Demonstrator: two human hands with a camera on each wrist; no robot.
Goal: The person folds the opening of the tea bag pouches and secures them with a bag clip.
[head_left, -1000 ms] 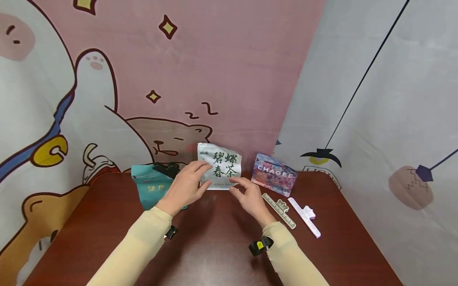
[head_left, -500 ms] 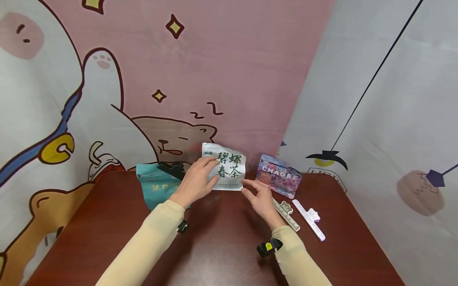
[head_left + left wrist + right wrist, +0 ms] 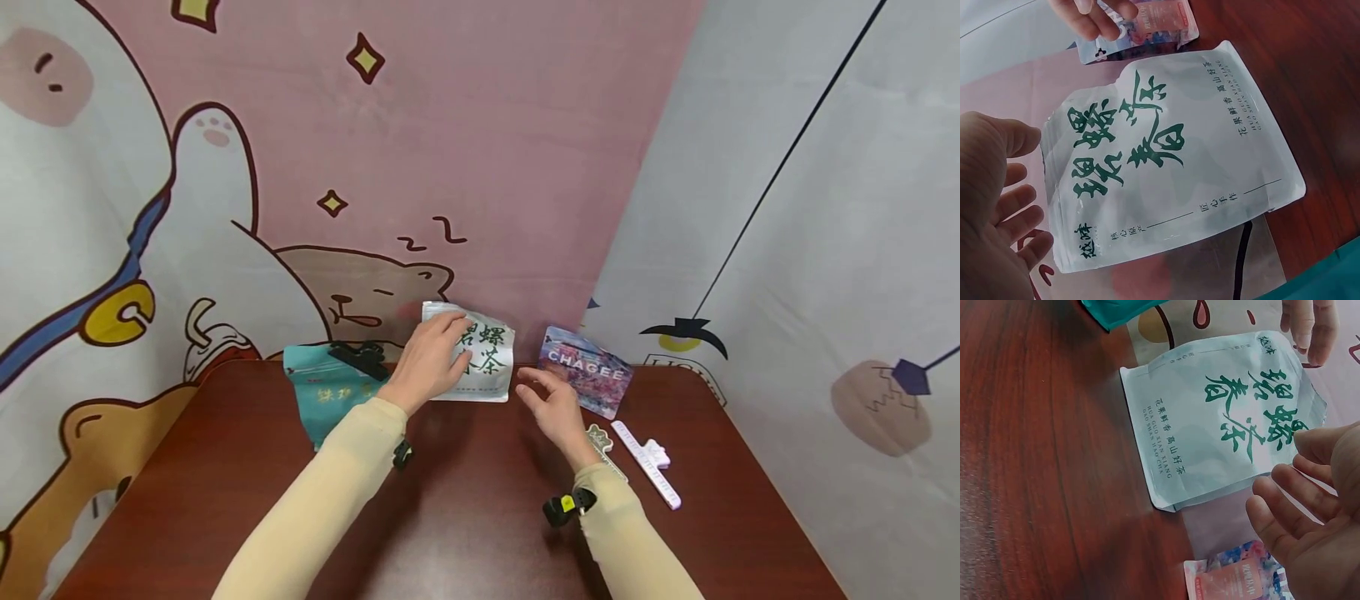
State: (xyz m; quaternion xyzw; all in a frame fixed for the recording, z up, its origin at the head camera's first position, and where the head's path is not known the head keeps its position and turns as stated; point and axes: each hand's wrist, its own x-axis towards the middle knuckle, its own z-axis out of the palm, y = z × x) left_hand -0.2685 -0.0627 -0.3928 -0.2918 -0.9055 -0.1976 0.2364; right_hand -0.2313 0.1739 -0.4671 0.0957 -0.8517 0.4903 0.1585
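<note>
A white tea pouch point(image 3: 487, 367) with green characters stands upright at the table's back edge, against the backdrop. My left hand point(image 3: 433, 357) is in front of its left part in the head view; in the left wrist view its relaxed fingers point(image 3: 1019, 203) are beside the pouch's top edge. To the pouch's lower right, my right hand point(image 3: 553, 408) hovers with fingers loosely bent and nothing held. The right wrist view shows that hand's fingertips point(image 3: 1266, 494) by the white pouch point(image 3: 1210, 425). A pink and blue CHAGEE pouch point(image 3: 588, 373) leans just behind the right hand.
At the left stands a teal pouch point(image 3: 322, 392) with a black clip point(image 3: 362, 360) on its top. A white ruler-like clip point(image 3: 647, 463) lies on the dark red table point(image 3: 465, 517) at the right. Beside it, a beige clip point(image 3: 600, 439) is partly hidden by the right arm.
The left hand has moved right and up, covering more of the white pouch. The right hand has shifted right, away from the pouch's lower right corner, and now hides more of the beige clip.
</note>
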